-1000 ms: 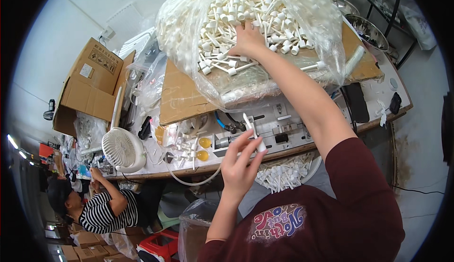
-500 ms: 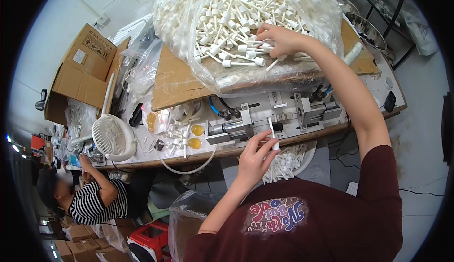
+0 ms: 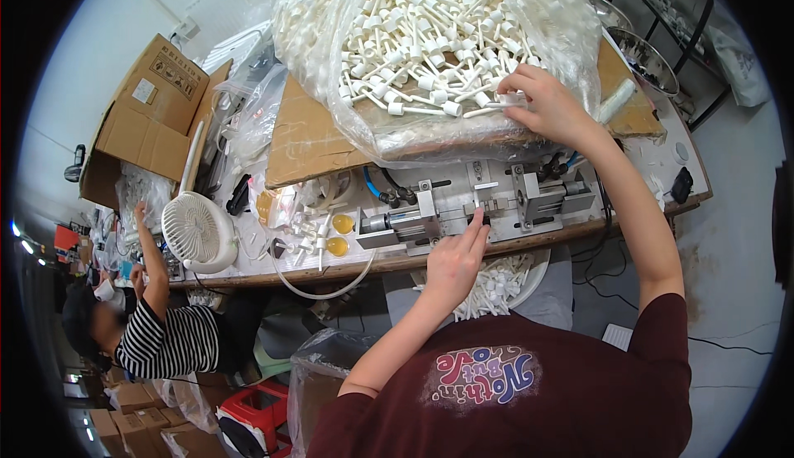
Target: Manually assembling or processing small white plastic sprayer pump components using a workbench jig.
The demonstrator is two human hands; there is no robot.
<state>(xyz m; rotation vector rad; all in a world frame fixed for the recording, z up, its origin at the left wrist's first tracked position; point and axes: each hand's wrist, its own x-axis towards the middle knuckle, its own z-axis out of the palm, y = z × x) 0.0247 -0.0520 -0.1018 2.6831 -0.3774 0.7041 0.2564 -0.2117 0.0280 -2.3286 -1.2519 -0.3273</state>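
Note:
My right hand [image 3: 547,109] is at the near right of the heap, its thumb and fingers closed around the capped end of a white plastic stick [image 3: 483,112]. A clear plastic bag [image 3: 318,52] surrounds the heap of white capped sticks [image 3: 434,40]. At the bench's front edge, my left hand [image 3: 457,263] has its index and middle fingers stretched forward, the tips touching the middle of a metal clamping fixture [image 3: 418,220]. What lies beneath those fingertips is hidden. Just beyond them a small white bar [image 3: 486,186] rests on the fixture.
Below the bench edge stands a tub of white sticks [image 3: 504,284]. Left of the fixture are yellow round pieces [image 3: 337,246], a hose [image 3: 327,299] and a white fan [image 3: 197,233]. Cardboard [image 3: 306,139] lies under the bag. A co-worker in a striped shirt [image 3: 169,338] sits at the left.
My left hand has moved forward onto the fixture; the white stick it held no longer shows in its fingers. My right hand has drawn right and nearer, with a capped stick. The co-worker's arm has risen.

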